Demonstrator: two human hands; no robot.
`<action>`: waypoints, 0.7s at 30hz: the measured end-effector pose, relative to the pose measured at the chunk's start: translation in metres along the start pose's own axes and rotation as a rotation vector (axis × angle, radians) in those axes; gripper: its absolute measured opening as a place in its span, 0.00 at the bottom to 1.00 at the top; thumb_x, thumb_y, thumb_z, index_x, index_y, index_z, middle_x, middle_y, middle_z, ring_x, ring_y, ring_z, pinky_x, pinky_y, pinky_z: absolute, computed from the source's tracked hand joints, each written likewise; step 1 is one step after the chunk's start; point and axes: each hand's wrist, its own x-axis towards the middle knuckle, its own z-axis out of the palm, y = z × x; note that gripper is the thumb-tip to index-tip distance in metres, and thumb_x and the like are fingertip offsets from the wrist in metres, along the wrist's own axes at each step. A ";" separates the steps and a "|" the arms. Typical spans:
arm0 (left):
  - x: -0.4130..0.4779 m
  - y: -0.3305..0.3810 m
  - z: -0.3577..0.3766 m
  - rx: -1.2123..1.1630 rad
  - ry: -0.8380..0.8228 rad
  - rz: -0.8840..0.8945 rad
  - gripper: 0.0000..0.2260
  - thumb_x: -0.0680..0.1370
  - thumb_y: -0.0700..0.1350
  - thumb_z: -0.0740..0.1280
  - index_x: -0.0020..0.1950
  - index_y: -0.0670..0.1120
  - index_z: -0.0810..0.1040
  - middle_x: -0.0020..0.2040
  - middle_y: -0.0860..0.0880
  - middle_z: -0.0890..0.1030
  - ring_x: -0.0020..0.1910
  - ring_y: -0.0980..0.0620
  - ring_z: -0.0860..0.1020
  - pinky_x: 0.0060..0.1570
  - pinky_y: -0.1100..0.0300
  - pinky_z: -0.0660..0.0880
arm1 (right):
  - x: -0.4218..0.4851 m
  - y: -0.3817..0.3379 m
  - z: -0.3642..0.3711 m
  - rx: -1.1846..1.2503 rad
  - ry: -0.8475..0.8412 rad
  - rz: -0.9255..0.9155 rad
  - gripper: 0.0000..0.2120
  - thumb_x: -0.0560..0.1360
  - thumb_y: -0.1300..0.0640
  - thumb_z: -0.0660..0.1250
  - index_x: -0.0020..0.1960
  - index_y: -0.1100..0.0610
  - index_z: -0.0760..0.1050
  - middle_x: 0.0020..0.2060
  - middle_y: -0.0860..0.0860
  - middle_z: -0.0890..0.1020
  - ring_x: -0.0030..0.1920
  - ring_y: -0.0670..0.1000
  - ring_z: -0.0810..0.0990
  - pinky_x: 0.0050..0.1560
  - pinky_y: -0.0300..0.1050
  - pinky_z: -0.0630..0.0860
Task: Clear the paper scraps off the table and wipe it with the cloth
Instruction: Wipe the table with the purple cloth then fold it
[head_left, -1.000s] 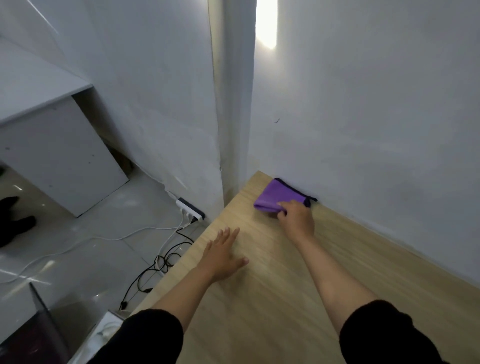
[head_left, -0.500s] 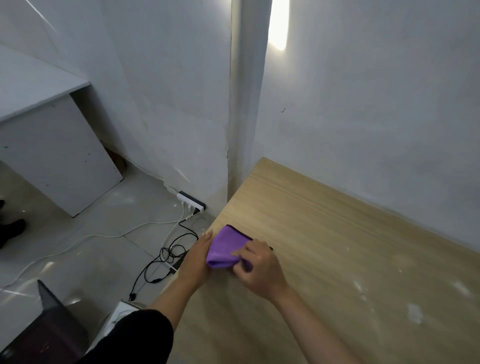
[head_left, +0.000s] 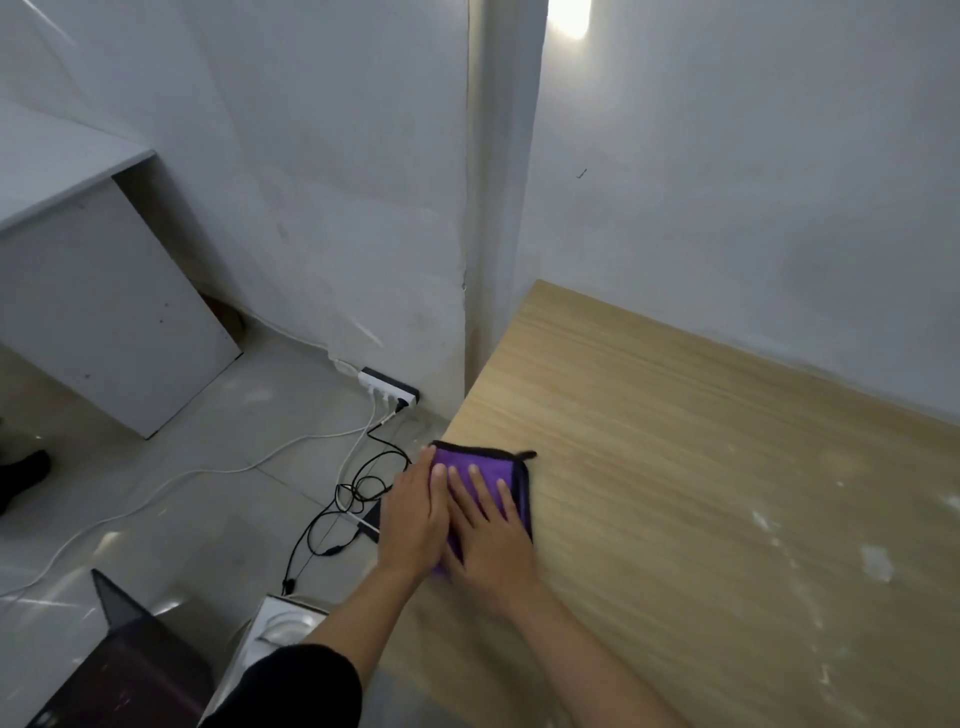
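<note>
A folded purple cloth (head_left: 496, 467) with a dark edge lies flat at the left edge of the light wooden table (head_left: 701, 493). My right hand (head_left: 493, 530) presses down on it with straight fingers. My left hand (head_left: 413, 514) lies flat beside it at the table's edge, its fingertips on the cloth's left side. Pale smears and small white flecks (head_left: 875, 564) mark the tabletop at the right. No paper scraps are plainly seen.
White walls close in the table behind and a pillar (head_left: 501, 208) stands at its far left corner. On the floor to the left lie a power strip (head_left: 389, 387) and tangled cables (head_left: 343, 499). A white cabinet (head_left: 104, 291) stands further left.
The cloth came from the far corner by the wall to the table's left edge. My right hand went from gripping it to pressing it flat, and my left hand joined it.
</note>
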 end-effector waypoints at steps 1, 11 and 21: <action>0.005 0.002 0.003 0.017 0.010 -0.010 0.24 0.79 0.58 0.47 0.72 0.49 0.62 0.71 0.49 0.69 0.69 0.51 0.65 0.70 0.47 0.62 | 0.014 0.002 -0.002 -0.015 -0.034 -0.020 0.31 0.73 0.41 0.53 0.74 0.51 0.55 0.72 0.49 0.64 0.74 0.51 0.51 0.70 0.54 0.48; 0.071 0.032 0.036 0.046 -0.103 0.091 0.20 0.81 0.50 0.52 0.72 0.46 0.62 0.76 0.50 0.56 0.75 0.54 0.52 0.75 0.49 0.52 | 0.068 0.125 -0.034 0.061 0.189 0.621 0.33 0.73 0.38 0.40 0.75 0.49 0.49 0.76 0.47 0.50 0.76 0.50 0.45 0.73 0.55 0.40; 0.124 0.039 0.067 0.059 0.013 0.024 0.21 0.81 0.50 0.52 0.74 0.47 0.59 0.76 0.50 0.58 0.75 0.56 0.53 0.75 0.52 0.54 | 0.152 0.111 -0.043 0.041 0.020 0.107 0.29 0.77 0.37 0.38 0.75 0.46 0.44 0.76 0.47 0.46 0.75 0.50 0.39 0.73 0.54 0.34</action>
